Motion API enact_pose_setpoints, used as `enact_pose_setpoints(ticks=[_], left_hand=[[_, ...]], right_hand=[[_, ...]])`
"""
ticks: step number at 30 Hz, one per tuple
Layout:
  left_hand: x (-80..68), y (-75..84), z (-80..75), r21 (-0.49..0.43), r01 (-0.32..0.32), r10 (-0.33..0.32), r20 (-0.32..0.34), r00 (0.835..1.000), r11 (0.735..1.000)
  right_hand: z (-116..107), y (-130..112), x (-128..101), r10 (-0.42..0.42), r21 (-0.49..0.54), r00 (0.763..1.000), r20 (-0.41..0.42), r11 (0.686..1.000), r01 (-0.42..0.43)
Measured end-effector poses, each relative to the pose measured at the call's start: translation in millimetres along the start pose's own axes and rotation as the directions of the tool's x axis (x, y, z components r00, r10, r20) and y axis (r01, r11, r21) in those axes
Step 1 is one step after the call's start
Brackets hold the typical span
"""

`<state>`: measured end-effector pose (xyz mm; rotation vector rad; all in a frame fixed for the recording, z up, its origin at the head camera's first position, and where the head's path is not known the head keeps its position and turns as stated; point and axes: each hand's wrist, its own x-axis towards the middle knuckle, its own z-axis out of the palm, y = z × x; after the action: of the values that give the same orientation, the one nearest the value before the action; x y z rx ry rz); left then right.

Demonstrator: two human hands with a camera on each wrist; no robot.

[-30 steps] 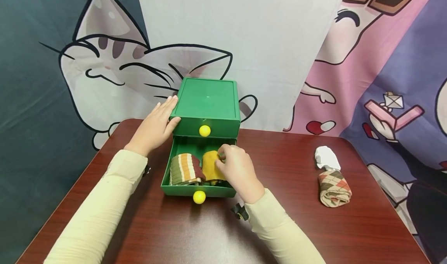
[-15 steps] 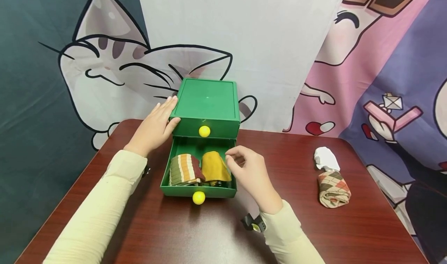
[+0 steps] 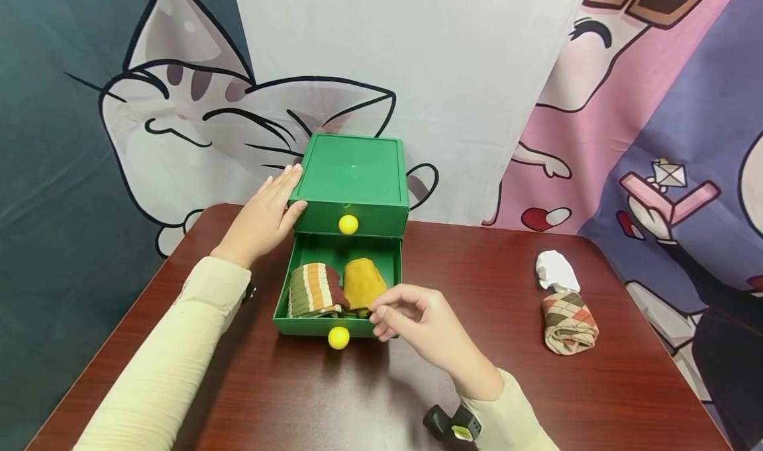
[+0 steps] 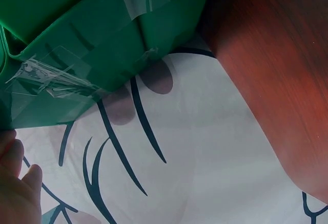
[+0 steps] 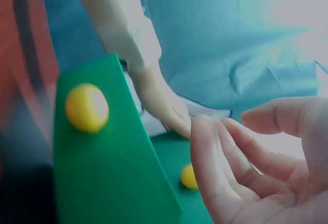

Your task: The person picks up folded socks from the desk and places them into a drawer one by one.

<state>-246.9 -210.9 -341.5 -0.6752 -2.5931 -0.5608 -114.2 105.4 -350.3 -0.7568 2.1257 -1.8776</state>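
A small green drawer box stands on the table with its lower drawer pulled out. In that drawer lie a rolled striped sock in green, cream, orange and maroon, and a mustard-yellow rolled sock beside it. My left hand rests against the box's upper left side, fingers straight. At the drawer's front right corner hovers my right hand, its fingers loosely bent and nothing between them in the right wrist view. This hand covers part of the drawer's right side.
On the right of the table lie a rolled argyle sock and a white cloth bundle touching it. Round yellow knobs mark the upper drawer and the lower one. A printed curtain hangs behind.
My right hand has drawn away from the mustard sock, first to the right, then down toward me to the drawer's front corner. My left hand and the box have stayed put.
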Motion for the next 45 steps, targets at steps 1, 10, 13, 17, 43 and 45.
enact_pose_setpoints(ticks=[1,10,13,17,43,45], left_hand=[[0.0,-0.2,0.1,0.0,0.001,-0.001,0.0,1.0,1.0],[0.3,0.5,-1.3,-0.002,0.011,-0.011,0.003,1.0,1.0],[1.0,0.8,-1.5,-0.009,0.014,-0.014,0.007,1.0,1.0],[1.7,0.8,-1.3,-0.011,0.014,-0.014,0.009,1.0,1.0],[1.7,-0.1,0.0,-0.012,0.008,-0.008,0.001,1.0,1.0],[1.2,0.0,-0.2,-0.015,0.01,-0.01,0.003,1.0,1.0]], right_hand=[[2.4,1.2,-2.0,0.002,0.036,1.0,0.028,0.999,-0.003],[23.7,21.3,-14.7,0.134,0.126,0.977,0.168,0.98,-0.156],[31.5,31.0,-17.0,0.177,0.157,0.967,0.182,0.966,-0.206],[42.1,44.5,-17.9,0.238,0.188,0.954,0.183,0.944,-0.272],[73.4,68.1,-5.8,0.268,0.344,0.959,0.092,0.895,-0.283],[73.0,66.7,-4.7,0.259,0.338,0.962,0.088,0.9,-0.273]])
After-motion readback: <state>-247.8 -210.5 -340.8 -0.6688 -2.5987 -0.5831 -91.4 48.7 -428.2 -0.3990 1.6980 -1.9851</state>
